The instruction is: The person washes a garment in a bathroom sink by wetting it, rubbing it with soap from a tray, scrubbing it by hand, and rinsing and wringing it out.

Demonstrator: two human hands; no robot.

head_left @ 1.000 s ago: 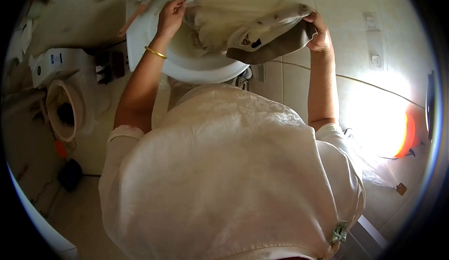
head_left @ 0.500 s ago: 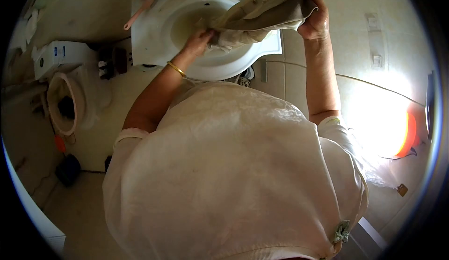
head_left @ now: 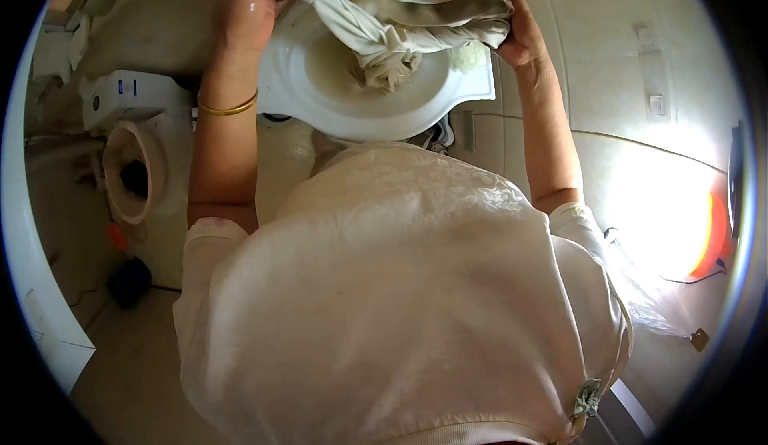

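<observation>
A wet, beige and white garment (head_left: 384, 33) is stretched between my two hands above the washbasin (head_left: 360, 121). My left hand (head_left: 248, 17), with a gold bangle (head_left: 230, 108) on its wrist, is closed on the garment's left end near the top edge of view. At the other end, my right hand (head_left: 524, 38) grips a bunched edge, thumb on top. A crumpled part of the cloth hangs down into the basin, where cloudy water shows. The faucet is mostly hidden behind the garment.
A pale greenish item (head_left: 470, 57) lies on the basin's right rim. To the left stand a toilet (head_left: 168, 153) and a pink tub (head_left: 160, 169) holding something dark. A bright lamp with an orange rim (head_left: 712, 233) glares at right, beside a clear plastic bag (head_left: 660, 305).
My left hand has moved from low over the basin up and left, taking hold at the garment's other end. The cloth is now spread wider, and my right hand has come slightly down.
</observation>
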